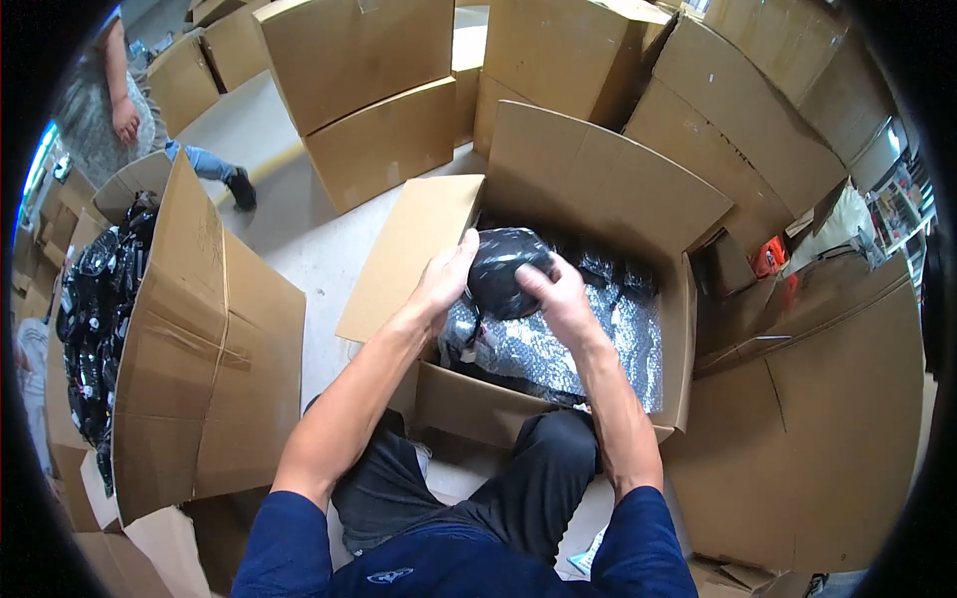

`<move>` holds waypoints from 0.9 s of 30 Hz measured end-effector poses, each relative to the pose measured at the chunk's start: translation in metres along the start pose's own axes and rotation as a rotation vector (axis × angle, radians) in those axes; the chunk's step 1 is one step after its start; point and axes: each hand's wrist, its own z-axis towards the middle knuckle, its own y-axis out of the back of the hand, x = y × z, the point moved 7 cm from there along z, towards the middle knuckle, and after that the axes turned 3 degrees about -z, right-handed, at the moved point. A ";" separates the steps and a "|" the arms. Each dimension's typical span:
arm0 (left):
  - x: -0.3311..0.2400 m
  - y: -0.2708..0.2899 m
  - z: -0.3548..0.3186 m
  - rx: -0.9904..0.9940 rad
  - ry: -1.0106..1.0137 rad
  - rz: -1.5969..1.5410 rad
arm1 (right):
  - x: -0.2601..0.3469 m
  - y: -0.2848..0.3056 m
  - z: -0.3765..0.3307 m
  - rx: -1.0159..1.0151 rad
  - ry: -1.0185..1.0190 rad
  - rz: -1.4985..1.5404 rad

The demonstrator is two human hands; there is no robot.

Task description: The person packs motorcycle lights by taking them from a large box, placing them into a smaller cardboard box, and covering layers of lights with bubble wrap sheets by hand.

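Observation:
Above an open cardboard box [478, 404] I hold a round, shiny black bundle [503, 284] that looks like a coiled cable harness in clear plastic. My left hand [449, 274] presses along its left side, fingers stretched upward against it. From the right, my right hand [558, 296] grips the bundle, thumb over the top face and fingers behind. A short dark lead with a pale end [471, 349] hangs under it. Inside the box lies silver bubble wrap [543, 349], with more black bundles [598, 267] along the far wall.
At the left stands a tall carton [184, 369] full of black plastic-wrapped bundles [95, 309]. Stacked cartons [369, 80] rise at the back. Another open carton [797, 429] is close on the right. Another person [120, 110] is at the far left.

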 end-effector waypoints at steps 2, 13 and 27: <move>-0.002 0.002 0.004 -0.039 0.007 0.154 | -0.048 0.033 0.012 -0.095 -0.208 0.471; -0.014 0.039 -0.010 -0.136 -0.325 0.524 | -0.154 0.142 -0.019 -0.708 0.053 -1.219; -0.388 0.369 -0.209 -0.763 -0.585 1.865 | -0.057 0.141 -0.152 -0.325 -0.103 -1.098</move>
